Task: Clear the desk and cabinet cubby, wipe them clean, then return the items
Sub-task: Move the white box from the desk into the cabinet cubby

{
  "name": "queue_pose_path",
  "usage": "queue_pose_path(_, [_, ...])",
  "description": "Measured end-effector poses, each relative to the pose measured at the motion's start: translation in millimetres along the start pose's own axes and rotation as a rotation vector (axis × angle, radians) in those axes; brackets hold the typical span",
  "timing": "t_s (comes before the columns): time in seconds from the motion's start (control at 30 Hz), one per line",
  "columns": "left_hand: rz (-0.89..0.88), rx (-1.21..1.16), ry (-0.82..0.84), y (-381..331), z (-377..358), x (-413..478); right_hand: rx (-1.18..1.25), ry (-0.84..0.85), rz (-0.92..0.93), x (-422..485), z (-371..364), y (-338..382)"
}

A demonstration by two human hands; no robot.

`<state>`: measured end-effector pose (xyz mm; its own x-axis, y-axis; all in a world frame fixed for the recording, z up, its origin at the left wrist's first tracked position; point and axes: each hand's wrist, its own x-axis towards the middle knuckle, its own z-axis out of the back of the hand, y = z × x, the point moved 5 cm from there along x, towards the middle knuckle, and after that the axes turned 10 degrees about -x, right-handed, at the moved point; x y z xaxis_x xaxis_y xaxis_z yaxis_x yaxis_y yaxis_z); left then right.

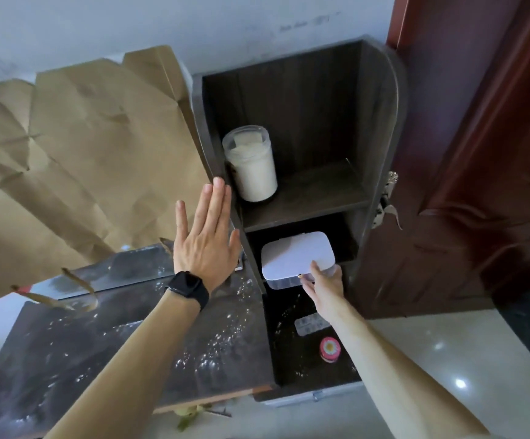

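Observation:
A dark wooden cabinet (381,122) stands at the desk's right end with two open cubbies. In the upper cubby stands a clear jar of white powder (252,166). A white lidded plastic box (295,258) sits half in the lower cubby, and my right hand (324,288) grips its front right corner. My left hand (208,236), with a black watch on the wrist, lies flat with fingers spread against the cabinet's left side wall. The dark desk top (114,337) is dusted with white specks.
On the dark surface under the box lie a blister pack of pills (310,324) and a small pink round tin (330,349). Crumpled brown paper (76,147) covers the wall behind the desk. A red-brown door (485,153) stands right of the cabinet, above a glossy tiled floor.

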<state>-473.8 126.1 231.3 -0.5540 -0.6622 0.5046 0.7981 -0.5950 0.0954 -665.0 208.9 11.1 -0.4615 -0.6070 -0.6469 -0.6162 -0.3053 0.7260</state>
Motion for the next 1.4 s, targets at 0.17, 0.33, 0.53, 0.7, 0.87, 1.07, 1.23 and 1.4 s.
queue_pose_path(0.17, [0.019,-0.043,-0.032,-2,-6,4,-0.446,-0.148,-0.001,58,-8,-17])
queue_pose_path(0.33, [0.019,-0.062,-0.052,-3,-9,5,-0.697,-0.279,0.046,64,-15,0])
queue_pose_path(0.53, [0.026,-0.093,-0.056,-3,-17,5,-0.902,-0.299,0.117,40,-21,17])
queue_pose_path(0.7, [0.013,-0.085,-0.093,-1,-22,5,-0.927,-0.300,0.099,26,-22,29])
queue_pose_path(0.87, [0.031,-0.079,-0.074,-3,-21,6,-0.912,-0.254,0.091,31,-23,28])
queue_pose_path(1.07, [0.121,-0.171,0.056,-18,-18,-11,-0.861,-0.075,0.032,56,-6,26])
queue_pose_path(1.23, [0.259,-0.387,0.330,-44,-65,-87,-0.817,0.074,0.086,6,32,17])
queue_pose_path(1.4, [0.305,-0.527,0.768,-82,-125,-159,-1.083,0.057,0.081,-18,93,-48])
